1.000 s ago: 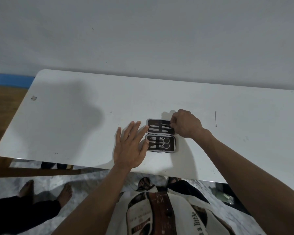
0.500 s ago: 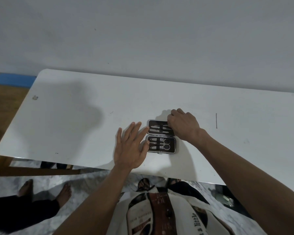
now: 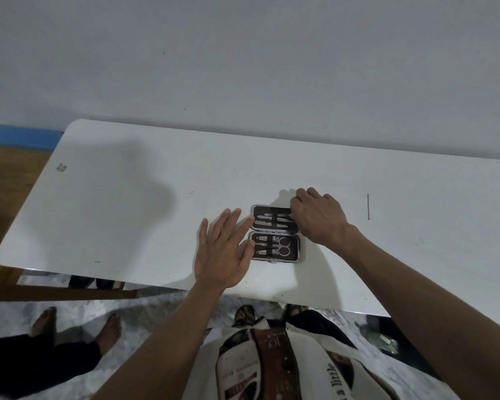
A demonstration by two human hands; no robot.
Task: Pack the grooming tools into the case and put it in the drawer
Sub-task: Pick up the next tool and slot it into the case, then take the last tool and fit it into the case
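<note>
Only the head view to go on, looking down at a white worktop [image 3: 127, 197] pushed against a plain wall.

The case [image 3: 274, 232] lies flat open near the front edge, both halves facing up. The far half has a row of slim grooming tools [image 3: 272, 221] tucked under its strap, and the near half has small scissors [image 3: 282, 246] plus what look like clippers. So as far as I can tell the packing is mostly or fully done; I can't make out an empty slot, but the tools are too small to count properly.

The left hand [image 3: 221, 256] is spread flat, fingers wide, holding nothing, with its fingertips touching the case's left edge, like it's steadying it. The right hand [image 3: 318, 217] is curled over the far right corner of the upper half. Its fingers are bent down onto the rim, but whether it's pinching the lid or pressing a tool in, I can't tell.

One thin dark stick-like thing [image 3: 368, 207] lies well off to the right on the worktop. Could be a leftover tool, could be just a mark.

Still left, I'd guess: fold the case shut, fasten it, get it in the drawer. No drawer visible anywhere here.
</note>
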